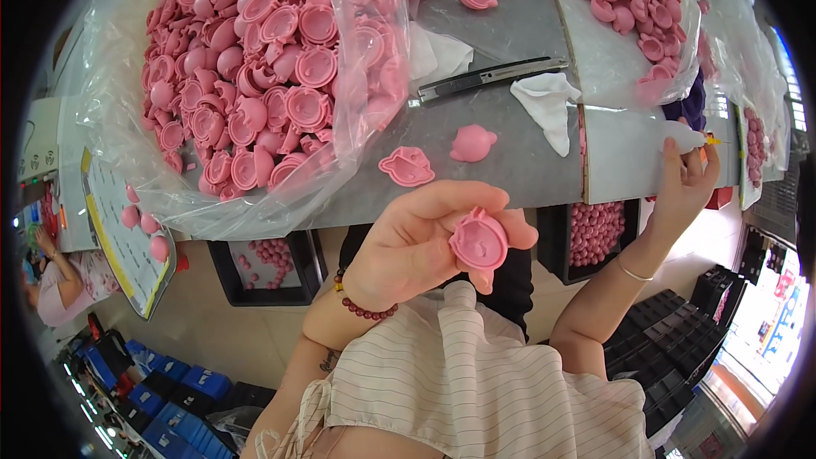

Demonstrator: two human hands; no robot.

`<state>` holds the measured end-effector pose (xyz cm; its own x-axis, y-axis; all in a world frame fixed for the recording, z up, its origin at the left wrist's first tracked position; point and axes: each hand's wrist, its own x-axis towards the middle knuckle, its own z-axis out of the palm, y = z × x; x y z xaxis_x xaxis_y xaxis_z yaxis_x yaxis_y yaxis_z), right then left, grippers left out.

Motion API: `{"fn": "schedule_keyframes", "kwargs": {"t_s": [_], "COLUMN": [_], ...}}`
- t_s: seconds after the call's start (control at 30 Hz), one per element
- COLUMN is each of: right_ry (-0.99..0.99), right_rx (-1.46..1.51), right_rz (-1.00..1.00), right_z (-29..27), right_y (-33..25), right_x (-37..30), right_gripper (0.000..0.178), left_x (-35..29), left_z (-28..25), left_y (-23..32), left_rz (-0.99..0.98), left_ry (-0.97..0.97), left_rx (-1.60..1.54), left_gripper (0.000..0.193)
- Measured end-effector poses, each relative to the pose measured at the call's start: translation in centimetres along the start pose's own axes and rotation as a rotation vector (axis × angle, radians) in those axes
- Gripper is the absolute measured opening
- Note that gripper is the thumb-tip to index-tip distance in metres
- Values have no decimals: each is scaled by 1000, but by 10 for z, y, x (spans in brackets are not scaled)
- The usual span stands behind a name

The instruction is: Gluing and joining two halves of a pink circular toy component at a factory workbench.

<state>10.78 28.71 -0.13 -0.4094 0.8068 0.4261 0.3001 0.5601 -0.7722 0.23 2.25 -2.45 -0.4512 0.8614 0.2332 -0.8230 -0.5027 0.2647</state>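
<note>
At a grey worktable seen from above, by a head-worn camera:

Left hand: the left hand is raised in front of the body, palm up, fingers curled half closed. Fingertips and thumb pinch a small pink moulded piece, round with two little ears, its hollow face turned toward the camera.

Right hand: the right hand reaches out to the right edge of the table, closed round a small white squeeze bottle with a thin orange nozzle pointing right. How tightly it grips cannot be told.

Relation of the two: the pink moulded piece sits close to the body and left of centre; the bottle is well apart from it, up and to the right. The bottle's long axis runs roughly sideways, nozzle pointing away from the piece. The left hand alone touches the piece.

On the table just beyond the left hand: two loose pink parts, a flat eared one and a domed one, lying near each other but apart.

Further back: a clear plastic bag heaped with matching pink parts, a utility knife lying sideways, a crumpled white cloth.

Below the table edge: black bins holding pink balls.

Far left: another person's arm, away from this work.
</note>
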Motion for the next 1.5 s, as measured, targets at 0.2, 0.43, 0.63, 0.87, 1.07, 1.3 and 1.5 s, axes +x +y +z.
{"fn": "schedule_keyframes", "kwargs": {"t_s": [0.2,0.43,0.63,0.87,1.07,1.3,1.5], "right_ry": [391,-617,-816,-1179,-826,-729,-778], "right_rx": [122,-2,-96,94,-39,119,524], "right_rz": [-537,-768,-654,-182,-295,-333,-341], "right_z": [11,121,131,44,30,35,35], "right_y": [-48,-113,-115,-100,-83,-79,-86], "right_x": [-8,22,31,-29,-52,-56,-70], "right_gripper": [30,29,27,31,34,31,33], "left_x": [-1,-4,-9,-13,-4,-3,-1], "left_z": [6,24,26,17,15,18,22], "left_y": [6,7,8,17,16,10,1], "left_rz": [-46,20,17,76,83,159,162], "left_ry": [105,269,338,333,221,299,292], "left_rx": [43,469,494,496,585,810,921], "left_gripper": [43,47,47,45,47,42,38]}}
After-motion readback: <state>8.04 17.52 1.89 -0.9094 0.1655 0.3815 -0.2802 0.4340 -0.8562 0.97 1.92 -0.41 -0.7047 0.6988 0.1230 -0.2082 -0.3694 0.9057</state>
